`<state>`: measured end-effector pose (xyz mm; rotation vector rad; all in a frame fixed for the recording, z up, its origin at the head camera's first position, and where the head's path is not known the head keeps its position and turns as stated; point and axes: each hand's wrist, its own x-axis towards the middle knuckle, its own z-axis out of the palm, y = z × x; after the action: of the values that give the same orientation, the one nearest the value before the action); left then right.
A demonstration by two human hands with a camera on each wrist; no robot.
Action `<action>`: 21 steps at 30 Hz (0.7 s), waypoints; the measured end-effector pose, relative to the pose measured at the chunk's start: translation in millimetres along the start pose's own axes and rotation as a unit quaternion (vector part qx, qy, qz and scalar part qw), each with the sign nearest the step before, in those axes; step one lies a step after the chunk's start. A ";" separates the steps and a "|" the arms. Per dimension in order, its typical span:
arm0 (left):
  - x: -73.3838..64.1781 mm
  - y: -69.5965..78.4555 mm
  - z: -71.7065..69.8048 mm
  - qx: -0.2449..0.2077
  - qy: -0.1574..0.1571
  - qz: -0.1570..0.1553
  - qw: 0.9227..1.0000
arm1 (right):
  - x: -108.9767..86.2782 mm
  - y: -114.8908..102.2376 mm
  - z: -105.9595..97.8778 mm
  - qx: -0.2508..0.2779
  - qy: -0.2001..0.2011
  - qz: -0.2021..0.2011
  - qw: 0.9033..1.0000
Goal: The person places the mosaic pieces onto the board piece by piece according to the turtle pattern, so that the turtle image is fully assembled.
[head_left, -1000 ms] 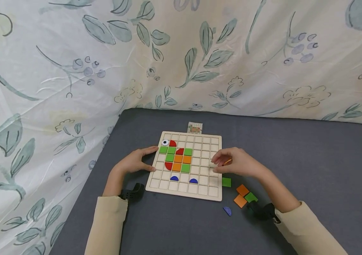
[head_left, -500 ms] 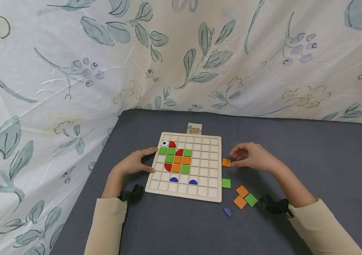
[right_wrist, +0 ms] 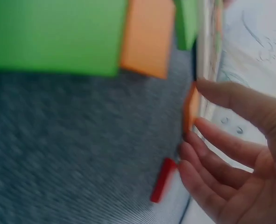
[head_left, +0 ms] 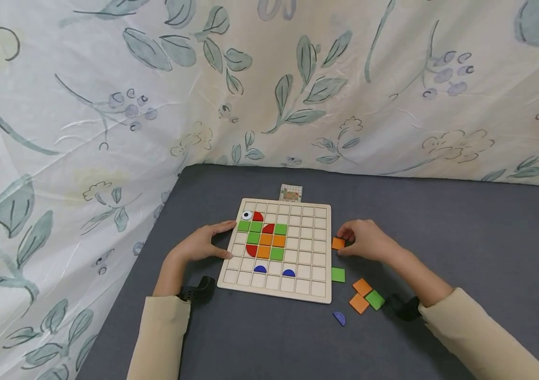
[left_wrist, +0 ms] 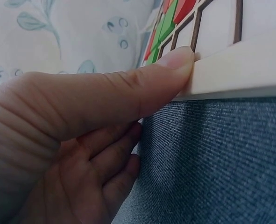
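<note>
A wooden grid board (head_left: 307, 253) lies on the table with green, orange and red tiles (head_left: 265, 239), blue half-circles (head_left: 260, 269) and an eye piece (head_left: 247, 215) in its cells. My left hand (head_left: 204, 243) rests against the board's left edge with thumb and forefinger spread apart. In the left wrist view its thumb (left_wrist: 166, 70) presses the board's side. Beyond the right edge, my right hand (head_left: 366, 239) pinches a square orange tile (head_left: 338, 243) between thumb and forefinger. The right wrist view also has a red piece (right_wrist: 163, 179) on the cloth near the other fingertips.
A green tile (head_left: 338, 275) lies beside the board's right edge. Nearer are two orange tiles (head_left: 359, 303), another green tile (head_left: 375, 300) and a blue half-circle (head_left: 339, 318). A small pattern card (head_left: 290, 193) sits behind the board, and a floral curtain (head_left: 345, 95) hangs behind the table.
My right hand moves from over the board's right edge out to the right, uncovering the orange tile, then comes back and takes hold of it. The left hand stays at the board.
</note>
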<state>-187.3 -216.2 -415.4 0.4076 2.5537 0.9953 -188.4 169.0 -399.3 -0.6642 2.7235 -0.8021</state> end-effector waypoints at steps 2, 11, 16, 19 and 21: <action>0.3 -1.1 0.2 0.003 -0.002 0.004 1.000 | 1.1 -0.6 3.3 -0.009 0.007 -0.004 1.000; 1.5 -1.5 0.2 0.005 -0.004 0.006 1.000 | 2.5 -2.4 0.5 -0.012 0.010 -0.012 1.000; 2.1 -1.1 -0.3 0.008 -0.003 0.008 1.000 | 1.9 2.6 -9.4 0.012 0.006 -0.003 1.000; 2.0 -1.2 -0.6 0.008 -0.003 0.009 1.000 | 4.2 2.9 -14.2 0.029 0.004 0.003 1.000; 2.1 -1.7 -0.8 0.008 -0.004 0.010 1.000 | 6.8 1.3 -15.9 0.035 0.009 0.000 0.999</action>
<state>-189.7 -217.0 -416.5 0.4409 2.5561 0.9797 -200.1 174.0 -387.5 -0.6455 2.6967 -0.9031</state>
